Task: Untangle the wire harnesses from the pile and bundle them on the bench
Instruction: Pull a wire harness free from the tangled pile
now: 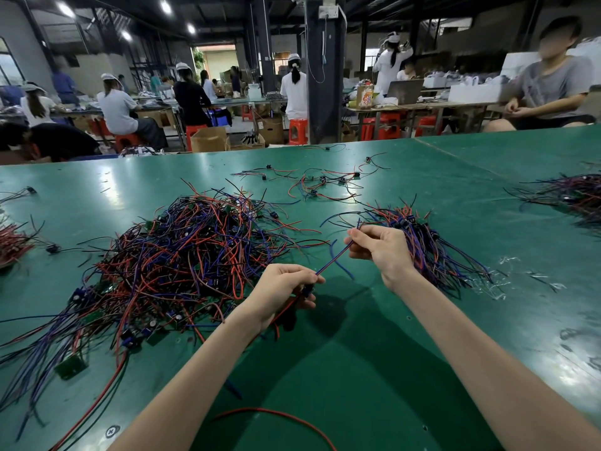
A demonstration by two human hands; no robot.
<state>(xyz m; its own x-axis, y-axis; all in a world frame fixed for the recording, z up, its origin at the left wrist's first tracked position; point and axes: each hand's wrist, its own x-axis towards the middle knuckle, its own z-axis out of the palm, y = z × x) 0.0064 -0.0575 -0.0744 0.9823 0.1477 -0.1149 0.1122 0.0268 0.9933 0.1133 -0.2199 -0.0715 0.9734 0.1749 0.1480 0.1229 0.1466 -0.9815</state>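
A big tangled pile of red, blue and black wire harnesses [182, 255] lies on the green bench [374, 369], left of centre. My left hand [283, 292] grips the connector end of one harness, with red wires trailing below it. Its blue and red wires [335, 257] stretch taut up to my right hand [379, 247], which pinches them near their tips. Just behind my right hand lies a gathered bundle of harnesses [429, 252] with its wires fanned toward the right.
Several loose harnesses [325, 183] lie scattered farther back. Another wire heap [572, 193] sits at the right edge and a red bundle [13, 242] at the left edge. A loose red wire [276, 415] curves near the front. Clear plastic scraps [507, 278] lie right of the bundle.
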